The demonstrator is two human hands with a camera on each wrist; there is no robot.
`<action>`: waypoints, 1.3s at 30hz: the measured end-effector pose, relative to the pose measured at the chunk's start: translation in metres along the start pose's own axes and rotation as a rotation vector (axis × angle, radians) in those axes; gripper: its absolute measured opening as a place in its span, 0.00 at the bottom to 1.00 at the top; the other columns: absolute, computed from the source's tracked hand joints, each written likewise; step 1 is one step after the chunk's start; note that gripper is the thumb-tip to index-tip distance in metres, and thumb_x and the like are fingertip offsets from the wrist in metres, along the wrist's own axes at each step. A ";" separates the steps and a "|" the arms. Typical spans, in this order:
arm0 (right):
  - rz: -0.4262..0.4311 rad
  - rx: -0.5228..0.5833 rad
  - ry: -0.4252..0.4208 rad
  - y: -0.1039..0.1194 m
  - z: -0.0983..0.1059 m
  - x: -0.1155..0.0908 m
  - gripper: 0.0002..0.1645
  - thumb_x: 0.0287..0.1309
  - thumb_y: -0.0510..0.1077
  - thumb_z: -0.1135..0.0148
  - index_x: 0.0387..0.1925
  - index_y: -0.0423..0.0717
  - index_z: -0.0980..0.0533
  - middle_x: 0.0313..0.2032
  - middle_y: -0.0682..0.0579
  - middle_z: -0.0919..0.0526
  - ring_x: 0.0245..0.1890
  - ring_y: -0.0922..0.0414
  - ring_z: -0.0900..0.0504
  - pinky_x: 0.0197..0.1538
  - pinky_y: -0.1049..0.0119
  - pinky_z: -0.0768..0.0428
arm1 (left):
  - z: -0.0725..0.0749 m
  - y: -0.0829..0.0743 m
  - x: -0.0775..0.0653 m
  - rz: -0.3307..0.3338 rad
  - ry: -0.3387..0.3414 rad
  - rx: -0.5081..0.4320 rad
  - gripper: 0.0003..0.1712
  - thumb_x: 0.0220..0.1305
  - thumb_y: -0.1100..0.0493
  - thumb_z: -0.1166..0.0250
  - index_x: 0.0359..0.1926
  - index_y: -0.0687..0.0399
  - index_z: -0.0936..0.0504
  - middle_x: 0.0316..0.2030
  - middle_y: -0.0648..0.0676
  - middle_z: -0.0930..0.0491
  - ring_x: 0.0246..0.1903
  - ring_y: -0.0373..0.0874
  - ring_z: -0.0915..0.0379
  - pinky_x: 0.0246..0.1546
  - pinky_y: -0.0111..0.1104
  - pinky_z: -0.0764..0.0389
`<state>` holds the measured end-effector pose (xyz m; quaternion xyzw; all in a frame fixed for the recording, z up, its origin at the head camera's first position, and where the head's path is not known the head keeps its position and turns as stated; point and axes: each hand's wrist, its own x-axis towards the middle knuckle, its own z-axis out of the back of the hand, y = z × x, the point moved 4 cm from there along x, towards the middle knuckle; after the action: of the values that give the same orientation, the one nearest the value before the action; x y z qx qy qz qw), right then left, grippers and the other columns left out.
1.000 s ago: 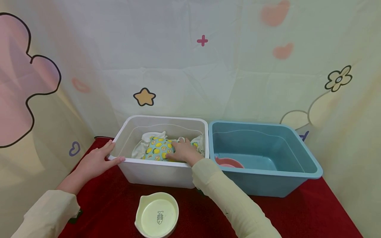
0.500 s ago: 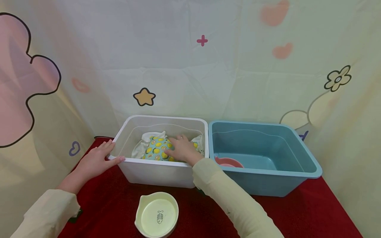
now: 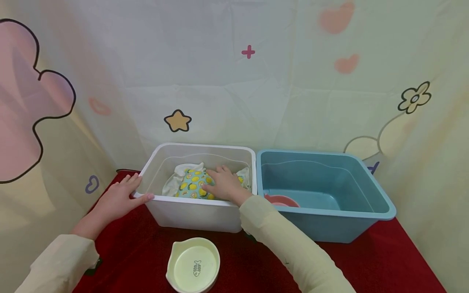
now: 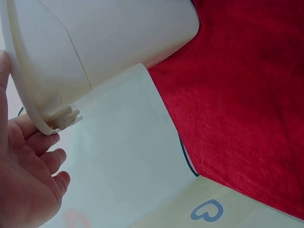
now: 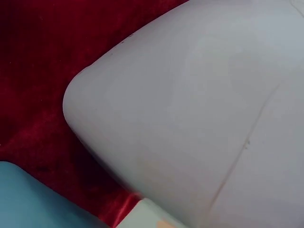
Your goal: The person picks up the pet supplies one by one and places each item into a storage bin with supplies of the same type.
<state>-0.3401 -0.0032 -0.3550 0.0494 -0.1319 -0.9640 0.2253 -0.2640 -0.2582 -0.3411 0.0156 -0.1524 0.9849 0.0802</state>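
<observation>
In the head view a white plastic bin [image 3: 194, 213] holds a bundled cloth [image 3: 192, 185] with yellow lemons on light blue, with white cloth [image 3: 170, 187] around it. My right hand [image 3: 227, 185] reaches over the front rim and rests on the lemon cloth, fingers spread. At the front left corner of this bin my left hand [image 3: 119, 199] lies against the rim, thumb along the front edge and fingers over the left side. The left wrist view shows its loosely bent fingers outside the rim. In the right wrist view only the bin's outer wall [image 5: 166, 104] shows large; the right hand is hidden there.
A blue bin [image 3: 315, 221] stands right beside the white one, with a pink dish [image 3: 282, 200] in its near left corner. In front is a cream eared bowl [image 3: 194, 264] with a fishbone print. Red cloth [image 3: 128, 260] covers the table; a printed curtain [image 3: 220, 73] hangs behind.
My right hand has shifted slightly on the lemon cloth, and a bit of white fabric seen by its fingers is now hidden. The left hand keeps its place on the rim.
</observation>
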 end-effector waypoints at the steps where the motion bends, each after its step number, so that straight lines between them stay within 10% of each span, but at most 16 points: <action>1: 0.007 0.005 0.001 0.000 0.001 -0.001 0.36 0.56 0.64 0.53 0.64 0.56 0.42 0.65 0.47 0.43 0.67 0.49 0.50 0.62 0.44 0.43 | 0.000 0.000 0.000 -0.003 -0.002 0.002 0.52 0.52 0.31 0.48 0.64 0.67 0.47 0.63 0.72 0.51 0.62 0.70 0.58 0.56 0.64 0.54; 39: 0.173 0.009 0.016 0.002 0.018 -0.032 0.35 0.56 0.60 0.50 0.63 0.54 0.41 0.66 0.46 0.45 0.67 0.48 0.49 0.65 0.49 0.44 | 0.000 -0.002 -0.001 -0.014 0.000 -0.009 0.52 0.53 0.32 0.48 0.64 0.68 0.48 0.63 0.73 0.52 0.62 0.70 0.59 0.58 0.62 0.56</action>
<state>-0.3130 0.0133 -0.3361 0.0464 -0.1382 -0.9400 0.3085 -0.2628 -0.2565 -0.3406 0.0165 -0.1566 0.9837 0.0872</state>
